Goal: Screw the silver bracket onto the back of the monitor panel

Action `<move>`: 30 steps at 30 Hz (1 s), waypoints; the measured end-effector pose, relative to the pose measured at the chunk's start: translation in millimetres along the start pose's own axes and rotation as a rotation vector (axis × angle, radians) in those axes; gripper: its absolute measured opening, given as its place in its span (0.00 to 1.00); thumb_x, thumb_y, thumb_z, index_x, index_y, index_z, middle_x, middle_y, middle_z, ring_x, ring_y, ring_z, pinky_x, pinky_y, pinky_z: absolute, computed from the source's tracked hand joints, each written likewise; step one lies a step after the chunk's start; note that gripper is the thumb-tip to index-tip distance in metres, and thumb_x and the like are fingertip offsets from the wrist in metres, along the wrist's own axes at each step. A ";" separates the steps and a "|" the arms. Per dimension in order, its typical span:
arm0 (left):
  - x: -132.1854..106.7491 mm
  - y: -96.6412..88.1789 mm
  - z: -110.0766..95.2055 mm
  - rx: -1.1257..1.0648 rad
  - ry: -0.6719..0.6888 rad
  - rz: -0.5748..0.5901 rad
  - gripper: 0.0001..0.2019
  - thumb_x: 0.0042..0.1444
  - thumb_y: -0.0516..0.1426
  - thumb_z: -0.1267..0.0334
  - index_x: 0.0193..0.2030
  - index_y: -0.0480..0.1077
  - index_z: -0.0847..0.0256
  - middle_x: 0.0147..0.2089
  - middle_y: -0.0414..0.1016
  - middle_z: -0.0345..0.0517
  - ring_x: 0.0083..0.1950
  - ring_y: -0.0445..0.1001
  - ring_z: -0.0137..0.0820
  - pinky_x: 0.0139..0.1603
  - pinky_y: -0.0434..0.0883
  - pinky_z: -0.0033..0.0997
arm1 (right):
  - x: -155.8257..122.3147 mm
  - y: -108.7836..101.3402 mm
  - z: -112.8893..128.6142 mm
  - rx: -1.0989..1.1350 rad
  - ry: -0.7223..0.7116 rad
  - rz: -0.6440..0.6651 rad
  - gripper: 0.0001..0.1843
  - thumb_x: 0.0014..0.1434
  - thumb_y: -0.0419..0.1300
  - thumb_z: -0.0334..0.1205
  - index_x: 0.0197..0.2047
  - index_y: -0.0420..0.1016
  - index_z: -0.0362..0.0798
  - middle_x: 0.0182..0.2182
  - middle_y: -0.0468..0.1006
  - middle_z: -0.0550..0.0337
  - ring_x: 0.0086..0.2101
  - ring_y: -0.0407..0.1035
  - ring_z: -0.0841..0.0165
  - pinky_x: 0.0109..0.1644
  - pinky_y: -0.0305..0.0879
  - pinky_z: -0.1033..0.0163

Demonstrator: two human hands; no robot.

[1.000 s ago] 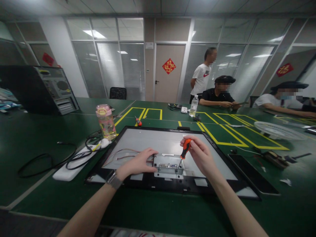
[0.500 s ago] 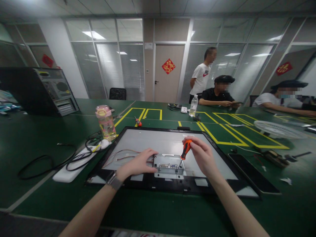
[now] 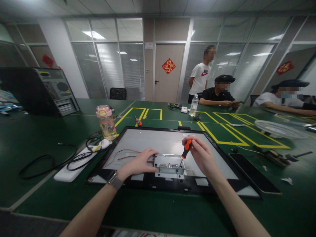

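Two hands are engaged at one metal bracket (image 3: 168, 159), which lies on a flat grey panel (image 3: 153, 138) near the close edge of its black frame (image 3: 172, 185). The panel lies flat on the desk (image 3: 153, 210). The left hand (image 3: 139, 163) is partly open, thumb and fingers spread across the bracket's left end, holding it. The right hand (image 3: 200, 152) is closed on the orange-and-black handle of a screwdriver (image 3: 187, 149), with the shaft angled down to the bracket's right end.

Status: the work appears to be underway. The bracket is placed and the tool is applied, but both hands are occupied and nothing indicates completion. Thin wires (image 3: 128, 150) lie loose across the panel, left of the bracket; any connection appears outstanding.

Not verifiable: the screwdriver tip and any screw beneath it are too small to resolve, so fastening and loosening cannot be distinguished. The left hand covers part of the wires, hiding where they end. Small parts inside the bracket are indistinct.
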State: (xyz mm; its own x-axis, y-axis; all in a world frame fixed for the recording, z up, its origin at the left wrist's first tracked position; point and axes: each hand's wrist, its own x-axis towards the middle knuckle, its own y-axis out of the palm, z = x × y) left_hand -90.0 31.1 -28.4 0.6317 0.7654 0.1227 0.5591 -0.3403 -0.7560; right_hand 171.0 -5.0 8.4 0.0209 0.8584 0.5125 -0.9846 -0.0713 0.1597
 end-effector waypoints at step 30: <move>0.7 -0.4 1.6 0.011 0.002 0.002 0.30 0.47 0.64 0.56 0.58 0.64 0.53 0.56 0.65 0.46 0.57 0.66 0.41 0.59 0.63 0.38 | -2.7 2.8 -1.0 -0.317 -0.136 -0.062 0.12 0.57 0.61 0.44 0.44 0.76 0.53 0.37 0.76 0.56 0.39 0.71 0.62 0.46 0.68 0.54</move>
State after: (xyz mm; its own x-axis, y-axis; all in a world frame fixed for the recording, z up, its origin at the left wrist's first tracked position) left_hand -90.5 32.7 -29.0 0.6337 0.7638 0.1226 0.5523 -0.3357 -0.7631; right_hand 168.0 -7.0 6.6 0.0842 0.7792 0.6211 -0.9852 0.1584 -0.0650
